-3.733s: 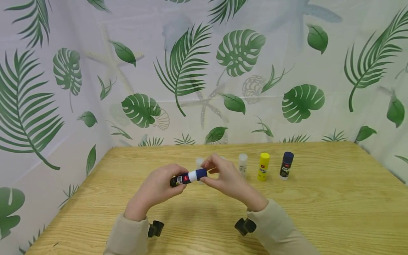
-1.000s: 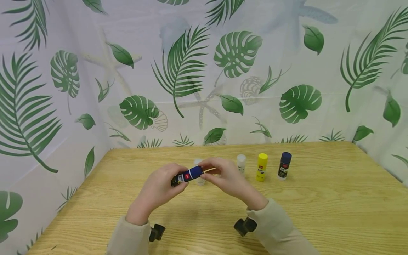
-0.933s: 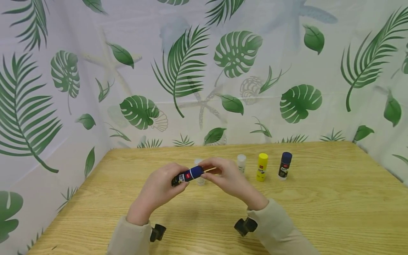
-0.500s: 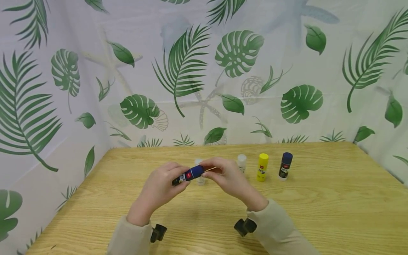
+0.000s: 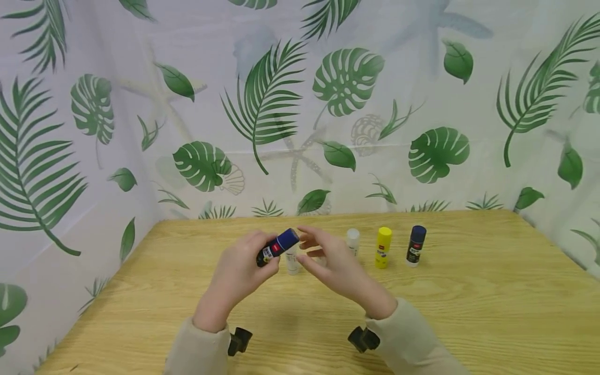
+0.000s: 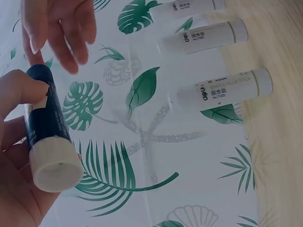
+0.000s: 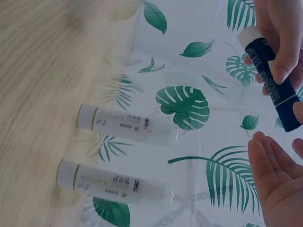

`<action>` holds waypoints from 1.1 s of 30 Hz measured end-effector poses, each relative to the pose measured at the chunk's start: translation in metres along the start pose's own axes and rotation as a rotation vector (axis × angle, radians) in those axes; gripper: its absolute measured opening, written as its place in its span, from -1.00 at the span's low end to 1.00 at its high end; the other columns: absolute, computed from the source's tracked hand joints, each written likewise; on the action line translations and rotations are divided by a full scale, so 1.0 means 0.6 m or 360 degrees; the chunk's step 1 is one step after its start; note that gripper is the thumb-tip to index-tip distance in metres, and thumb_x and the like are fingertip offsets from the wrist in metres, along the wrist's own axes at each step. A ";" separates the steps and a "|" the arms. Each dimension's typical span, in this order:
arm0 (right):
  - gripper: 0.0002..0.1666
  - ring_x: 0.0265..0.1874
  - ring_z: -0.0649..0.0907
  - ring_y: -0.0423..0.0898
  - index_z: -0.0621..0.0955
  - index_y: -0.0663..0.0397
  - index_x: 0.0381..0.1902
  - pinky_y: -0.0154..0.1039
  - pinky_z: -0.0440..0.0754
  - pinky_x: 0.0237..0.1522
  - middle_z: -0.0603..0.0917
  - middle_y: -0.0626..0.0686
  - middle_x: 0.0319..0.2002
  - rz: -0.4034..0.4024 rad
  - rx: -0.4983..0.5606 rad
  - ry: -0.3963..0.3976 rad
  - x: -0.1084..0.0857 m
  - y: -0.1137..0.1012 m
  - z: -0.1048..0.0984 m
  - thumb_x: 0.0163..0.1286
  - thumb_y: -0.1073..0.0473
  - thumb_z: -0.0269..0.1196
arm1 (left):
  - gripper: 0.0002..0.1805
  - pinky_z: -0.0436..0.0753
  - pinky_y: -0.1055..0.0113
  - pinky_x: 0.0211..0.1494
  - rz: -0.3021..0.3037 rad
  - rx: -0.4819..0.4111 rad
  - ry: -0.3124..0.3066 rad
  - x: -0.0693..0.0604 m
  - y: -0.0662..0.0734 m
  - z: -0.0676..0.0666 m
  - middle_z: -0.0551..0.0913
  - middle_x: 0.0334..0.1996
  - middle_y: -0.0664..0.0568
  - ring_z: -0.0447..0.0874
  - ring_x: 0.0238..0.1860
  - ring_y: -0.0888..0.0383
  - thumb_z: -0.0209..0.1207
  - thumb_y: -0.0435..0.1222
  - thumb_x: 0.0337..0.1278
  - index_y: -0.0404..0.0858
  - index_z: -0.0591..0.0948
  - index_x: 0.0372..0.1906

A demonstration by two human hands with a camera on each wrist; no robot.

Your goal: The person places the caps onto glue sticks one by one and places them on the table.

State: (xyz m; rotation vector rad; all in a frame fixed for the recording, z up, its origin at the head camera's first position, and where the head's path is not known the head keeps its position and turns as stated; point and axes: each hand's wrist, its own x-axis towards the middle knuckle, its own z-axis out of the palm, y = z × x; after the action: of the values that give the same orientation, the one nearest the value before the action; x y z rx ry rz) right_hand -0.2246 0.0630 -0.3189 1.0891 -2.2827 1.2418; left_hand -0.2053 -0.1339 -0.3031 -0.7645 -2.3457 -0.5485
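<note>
My left hand (image 5: 239,273) grips a glue stick (image 5: 276,249) with a dark body, a red logo and a navy cap. The cap is on, and the stick tilts up to the right. In the left wrist view the stick's white base (image 6: 57,165) faces the camera, with the thumb across the body. My right hand (image 5: 339,271) is apart from the cap, its fingers spread and relaxed, holding nothing. Behind the hands stand white glue sticks; one (image 5: 292,262) is partly hidden by the held stick, another (image 5: 353,240) by my right hand.
To the right on the wooden table (image 5: 469,302) stand a yellow glue stick (image 5: 383,249) and a dark one (image 5: 415,247) with a navy cap. A leaf-printed cloth (image 5: 281,104) hangs behind the table. The left wrist view shows several white glue sticks, including one with print (image 6: 222,87).
The white band between cap and body, seen in the oldest frame, is covered now. My right fingers have let go of the cap. The left hand has tilted the stick more upright.
</note>
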 end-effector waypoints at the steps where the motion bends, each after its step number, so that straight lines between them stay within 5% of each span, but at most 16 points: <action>1: -0.45 -0.18 0.56 -0.02 0.34 0.32 0.12 -0.31 0.54 -0.22 0.54 0.19 -0.12 0.0002 -0.0011 0.0007 -0.003 0.001 -0.002 0.17 0.34 0.21 | -0.67 0.51 0.37 -0.45 -0.0032 -0.0022 0.0026 0.002 0.001 -0.002 0.57 -0.36 -0.01 0.49 -0.45 0.21 0.25 -0.37 -0.20 -0.34 0.58 -0.18; 10: -0.47 -0.16 0.55 -0.05 0.37 0.27 0.11 -0.27 0.53 -0.20 0.53 0.14 -0.11 0.0038 -0.0168 -0.0005 -0.034 0.013 -0.030 0.16 0.33 0.22 | -0.69 0.44 0.34 -0.53 -0.0327 -0.0121 0.0266 0.013 -0.015 -0.015 0.58 -0.43 -0.05 0.46 -0.52 0.17 0.26 -0.41 -0.22 -0.35 0.58 -0.22; 21: -0.61 -0.18 0.55 -0.05 0.47 0.31 -0.03 -0.29 0.53 -0.19 0.53 0.14 -0.12 0.0080 -0.0294 -0.0033 -0.060 0.015 -0.061 0.16 0.32 0.23 | -0.69 0.52 0.15 -0.24 -0.0713 -0.0404 0.0434 0.028 -0.038 -0.026 0.61 -0.33 -0.17 0.54 -0.29 0.02 0.24 -0.39 -0.15 -0.42 0.54 -0.19; 28: -0.61 -0.19 0.55 -0.06 0.47 0.28 -0.04 -0.29 0.53 -0.20 0.53 0.12 -0.13 0.0069 -0.0292 -0.0015 -0.067 0.024 -0.064 0.15 0.31 0.23 | -0.68 0.53 0.15 -0.23 -0.0952 -0.0401 0.0290 0.031 -0.071 0.010 0.59 -0.34 -0.20 0.54 -0.28 -0.02 0.22 -0.35 -0.13 -0.41 0.50 -0.20; 33: -0.62 -0.22 0.56 -0.08 0.48 0.28 -0.06 -0.28 0.54 -0.24 0.54 0.11 -0.13 0.0047 -0.0334 -0.0019 -0.070 0.027 -0.068 0.13 0.33 0.24 | -0.73 0.52 0.12 -0.20 -0.1032 -0.0445 0.0145 0.028 -0.087 0.038 0.57 -0.33 -0.21 0.55 -0.21 -0.09 0.19 -0.37 -0.15 -0.39 0.46 -0.26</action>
State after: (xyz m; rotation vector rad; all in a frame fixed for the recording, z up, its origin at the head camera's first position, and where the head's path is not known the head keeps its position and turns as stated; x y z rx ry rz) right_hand -0.2124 0.1213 -0.3298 0.9929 -2.3824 0.9807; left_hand -0.2585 -0.1543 -0.3187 -0.0599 -2.4336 -1.1733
